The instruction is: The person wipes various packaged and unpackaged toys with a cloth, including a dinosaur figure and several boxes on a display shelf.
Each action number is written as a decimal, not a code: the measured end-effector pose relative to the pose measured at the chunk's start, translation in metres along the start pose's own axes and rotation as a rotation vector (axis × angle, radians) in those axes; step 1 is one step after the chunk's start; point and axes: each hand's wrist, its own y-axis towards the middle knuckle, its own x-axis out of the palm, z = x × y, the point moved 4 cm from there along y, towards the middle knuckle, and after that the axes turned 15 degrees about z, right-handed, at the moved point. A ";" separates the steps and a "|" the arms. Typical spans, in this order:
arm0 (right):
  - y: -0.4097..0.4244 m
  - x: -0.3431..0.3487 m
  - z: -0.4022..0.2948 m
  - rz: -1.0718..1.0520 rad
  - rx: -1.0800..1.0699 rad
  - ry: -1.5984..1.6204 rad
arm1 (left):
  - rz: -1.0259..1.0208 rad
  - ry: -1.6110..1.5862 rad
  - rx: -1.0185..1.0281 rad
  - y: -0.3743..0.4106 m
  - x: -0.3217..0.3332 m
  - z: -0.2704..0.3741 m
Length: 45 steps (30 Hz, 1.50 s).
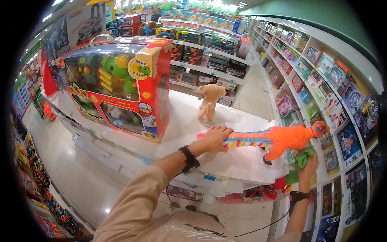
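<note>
My left hand (215,139) grips the striped tail of an orange toy animal (287,137), its fingers wrapped over the top. The toy stretches across the right end of a white display shelf (181,118), its head out past the shelf's edge. A dark foot shows beneath its body. In my right hand (309,166) is a bunched green cloth (304,155), held beside the toy's chest; part of it hangs below the hand. Whether the cloth touches the toy I cannot tell. Behind my left hand stands a small tan plush animal (210,101).
A large red boxed toy set (164,90) with clear windows stands on the shelf to the left. Shelving with packaged toys (326,99) runs close along the right. Boxed toy vehicles (217,42) fill the racks behind. A cable (266,225) trails from my right wrist strap.
</note>
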 end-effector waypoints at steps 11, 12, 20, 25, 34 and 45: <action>-0.049 -0.028 0.087 -0.143 0.600 -0.071 | 0.002 0.009 0.035 -0.001 -0.001 0.003; -0.054 -0.036 0.087 -0.163 0.625 -0.063 | -0.007 -0.001 0.028 -0.003 -0.001 0.003; -0.092 -0.091 0.114 -0.121 0.536 0.056 | -0.078 0.123 -0.128 -0.012 -0.002 0.013; -0.093 -0.131 0.110 -0.297 0.408 0.127 | -0.059 0.249 -0.159 -0.025 -0.037 0.047; -0.181 -0.228 0.221 -0.373 0.580 0.389 | 0.212 -0.144 -0.385 -0.120 -0.044 0.188; -0.217 -0.223 0.215 -0.567 0.315 0.622 | -0.502 -0.772 -0.157 -0.134 0.208 0.435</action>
